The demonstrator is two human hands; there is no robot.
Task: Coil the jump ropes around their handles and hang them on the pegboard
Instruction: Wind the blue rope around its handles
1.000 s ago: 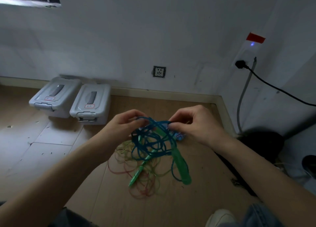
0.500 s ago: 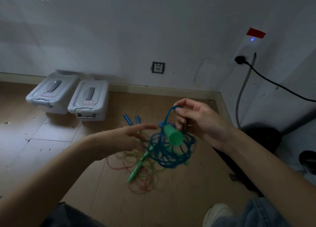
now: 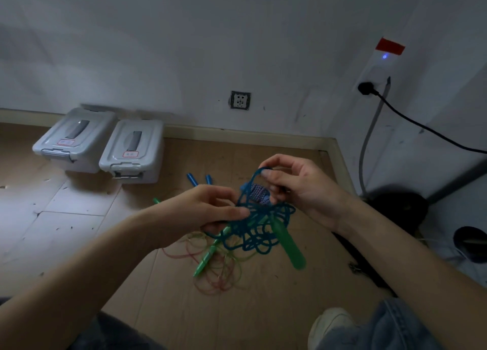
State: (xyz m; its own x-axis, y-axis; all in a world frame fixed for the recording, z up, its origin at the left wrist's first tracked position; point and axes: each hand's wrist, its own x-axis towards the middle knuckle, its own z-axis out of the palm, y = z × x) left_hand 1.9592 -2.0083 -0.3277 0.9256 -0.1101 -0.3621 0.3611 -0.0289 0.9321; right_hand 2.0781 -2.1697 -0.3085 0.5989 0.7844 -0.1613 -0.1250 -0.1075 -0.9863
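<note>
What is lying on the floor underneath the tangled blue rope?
Under the blue rope, a thin reddish-yellow rope lies looped on the floor with a green handle. The bundle and the left hand cover the rest.

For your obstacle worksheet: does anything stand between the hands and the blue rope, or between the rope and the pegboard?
Nothing between the hands and the rope: left hand and right hand already hold the blue rope. No pegboard is in view, so that path cannot be judged.
</note>
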